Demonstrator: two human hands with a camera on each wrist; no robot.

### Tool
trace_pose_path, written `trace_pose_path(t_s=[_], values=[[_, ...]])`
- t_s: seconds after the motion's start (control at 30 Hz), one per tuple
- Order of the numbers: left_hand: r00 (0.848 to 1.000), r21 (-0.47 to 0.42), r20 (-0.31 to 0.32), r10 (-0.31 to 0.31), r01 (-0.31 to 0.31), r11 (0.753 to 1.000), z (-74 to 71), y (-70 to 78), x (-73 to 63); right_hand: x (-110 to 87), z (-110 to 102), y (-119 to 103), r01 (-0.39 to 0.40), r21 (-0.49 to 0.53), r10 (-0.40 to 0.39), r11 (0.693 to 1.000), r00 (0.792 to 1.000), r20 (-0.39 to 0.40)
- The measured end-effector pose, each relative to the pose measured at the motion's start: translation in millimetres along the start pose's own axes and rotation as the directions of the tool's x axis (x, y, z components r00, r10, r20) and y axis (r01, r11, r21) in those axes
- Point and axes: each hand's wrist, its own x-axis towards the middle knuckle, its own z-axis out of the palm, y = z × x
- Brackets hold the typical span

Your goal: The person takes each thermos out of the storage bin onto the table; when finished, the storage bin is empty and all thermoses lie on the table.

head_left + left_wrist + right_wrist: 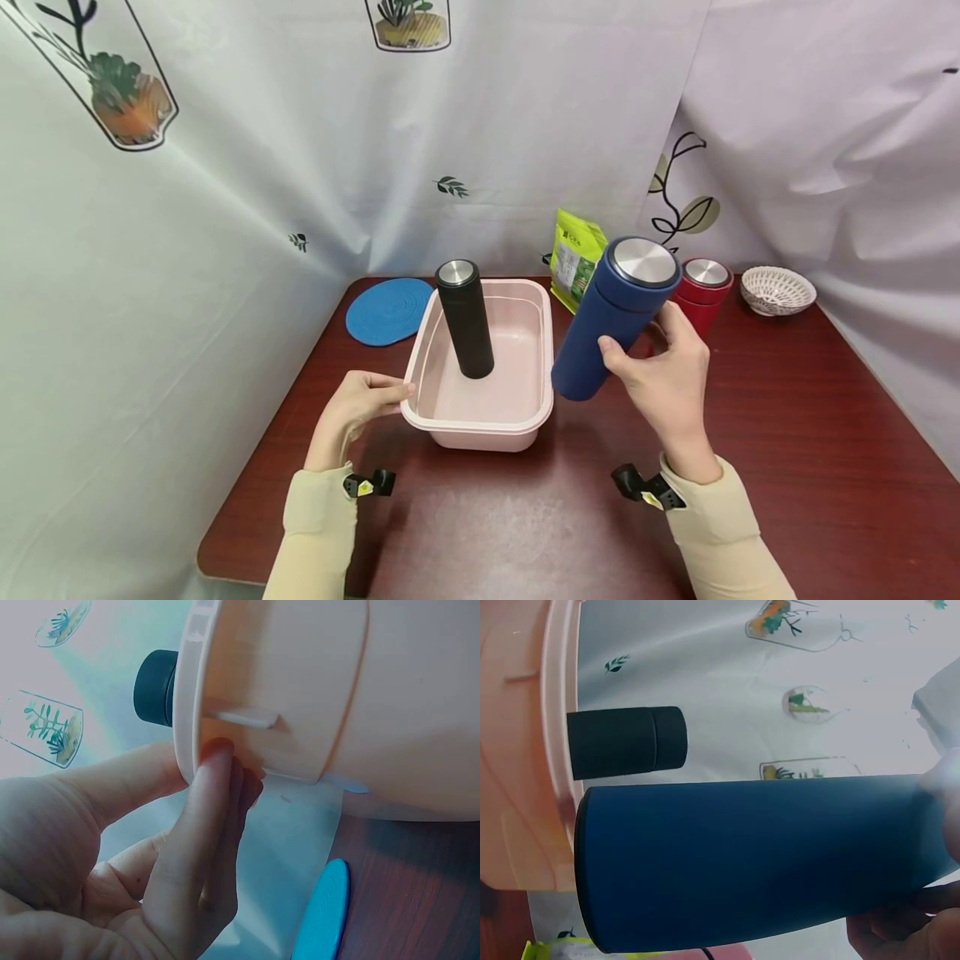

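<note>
My right hand (670, 379) grips a blue thermos bottle (615, 321) with a silver-topped lid, tilted, its base near the right rim of a pink plastic basin (480, 429). In the right wrist view the blue thermos bottle (757, 862) spans the picture, its base beside the basin wall (525, 750). A black thermos bottle (468, 329) stands inside the basin. At the basin's near left corner, my left hand (363, 408) pinches the rim. The left wrist view has the thumb and fingers of the left hand (172, 832) on either side of that rim.
A red thermos bottle (701, 300) stands behind the right hand, partly hidden. Near it are a bright green bag (573, 258) and a white woven basket (777, 292). A round blue mat (386, 312) lies left of the basin on the dark red table (810, 467). Patterned curtains hang behind.
</note>
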Motion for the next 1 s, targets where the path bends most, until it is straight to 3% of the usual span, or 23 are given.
trace_pose_path(t_s=[0.57,1.0], values=[[1.0,-0.016,0.006,-0.006,0.007,1.0,-1.3,-0.5,0.9,-5.8,-11,18,-0.078,-0.096,0.081,0.992,0.996,0.024],[1.0,-0.035,0.003,0.007,-0.007,0.999,-1.7,-2.4,2.4,-10.8,-24,37,-0.127,-0.208,0.133,0.97,0.991,0.018]])
